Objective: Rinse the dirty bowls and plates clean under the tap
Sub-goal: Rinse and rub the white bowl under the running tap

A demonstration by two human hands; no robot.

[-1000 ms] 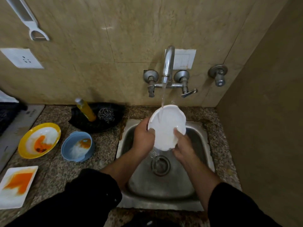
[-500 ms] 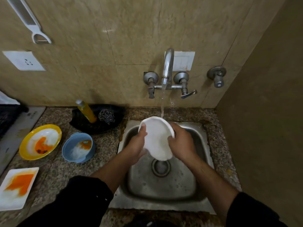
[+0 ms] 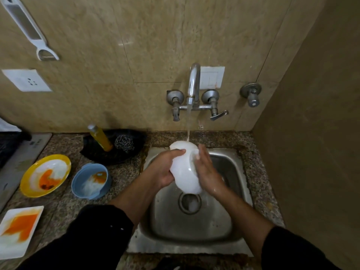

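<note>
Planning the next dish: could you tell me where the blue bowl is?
In the head view the blue bowl sits on the counter left of the sink, right of the yellow plate.

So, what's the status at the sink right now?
Left hand grips white bowl; right hand flat against it. Bowl under running tap. Nothing in the way.

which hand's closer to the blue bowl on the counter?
Left. The left hand grips the white bowl over the sink, just right of the blue bowl; the right hand is on the white bowl's far side.
</note>
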